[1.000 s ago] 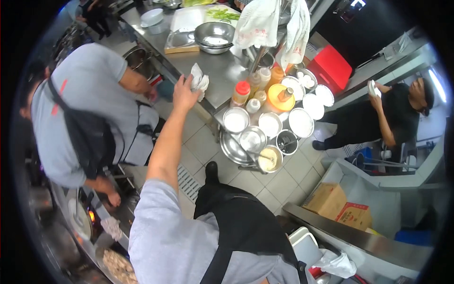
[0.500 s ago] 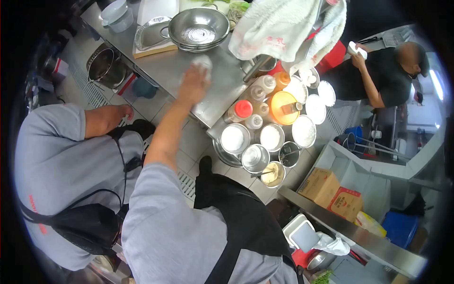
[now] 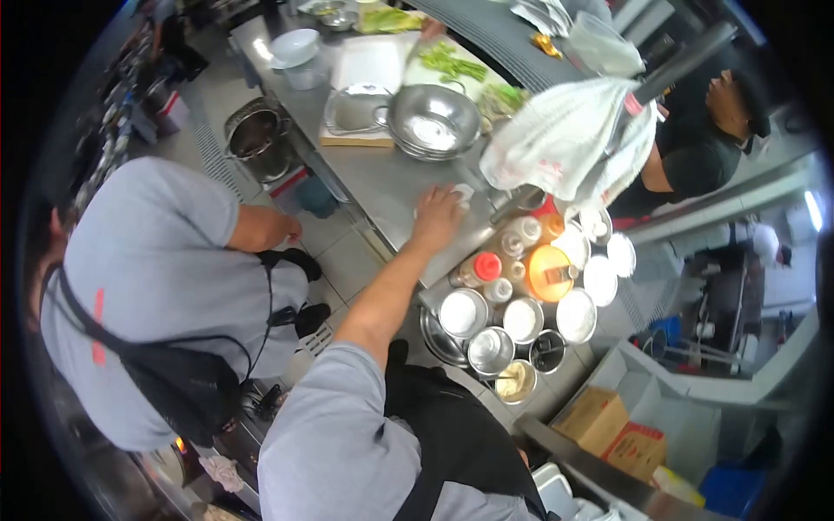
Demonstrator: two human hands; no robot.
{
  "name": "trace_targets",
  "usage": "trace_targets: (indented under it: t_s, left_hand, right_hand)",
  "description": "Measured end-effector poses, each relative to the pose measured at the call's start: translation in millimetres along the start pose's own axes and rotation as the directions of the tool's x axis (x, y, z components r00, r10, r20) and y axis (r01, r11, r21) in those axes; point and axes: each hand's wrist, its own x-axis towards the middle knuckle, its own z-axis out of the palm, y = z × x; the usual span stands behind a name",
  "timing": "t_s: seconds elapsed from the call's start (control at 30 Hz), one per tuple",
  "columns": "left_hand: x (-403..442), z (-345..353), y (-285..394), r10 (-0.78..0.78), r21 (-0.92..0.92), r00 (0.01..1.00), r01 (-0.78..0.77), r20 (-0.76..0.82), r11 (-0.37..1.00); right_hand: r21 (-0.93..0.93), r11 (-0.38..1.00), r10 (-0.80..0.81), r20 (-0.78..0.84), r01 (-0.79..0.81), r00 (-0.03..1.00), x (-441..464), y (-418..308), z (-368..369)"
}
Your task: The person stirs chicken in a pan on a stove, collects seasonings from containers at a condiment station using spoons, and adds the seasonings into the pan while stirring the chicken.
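My left hand (image 3: 439,217) presses palm down on the steel counter (image 3: 373,187). Under and beside its fingers is a white cloth (image 3: 465,194), mostly covered by the hand. Just beyond it stand stacked metal bowls (image 3: 433,122) with loop handles. To the right of the hand are squeeze bottles, one with a red cap (image 3: 486,267), and an orange-lidded tub (image 3: 550,272). My right hand is out of view.
A foil tray (image 3: 358,108) and cut greens (image 3: 453,61) lie further back. White towels (image 3: 565,135) hang over a rail. Several round metal containers (image 3: 463,313) crowd the counter's end. A co-worker in grey (image 3: 156,286) stands close on my left; another in black (image 3: 708,161) is across the counter.
The whole view has shifted, so the counter sits lower and further right. My left hand and the cloth have slid nearer the bottles. The co-worker in black is now partly behind the towels.
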Motion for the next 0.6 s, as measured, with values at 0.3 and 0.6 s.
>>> trace_targets:
  t_s: [0.3,0.6]
  left_hand:
    - [-248.4,-72.0,51.6,-0.086,0.009,0.996,0.086,0.025,0.996]
    - [-811.4,-39.3,89.2,-0.904,0.545,0.094,0.771,0.417,0.331]
  right_hand:
    - [-0.299,0.954,0.054,0.175,0.000,0.983,122.7,-84.4,-28.4]
    - [-0.550,0.821,0.062,0.350,0.151,0.935,191.8,-154.2,-44.5]
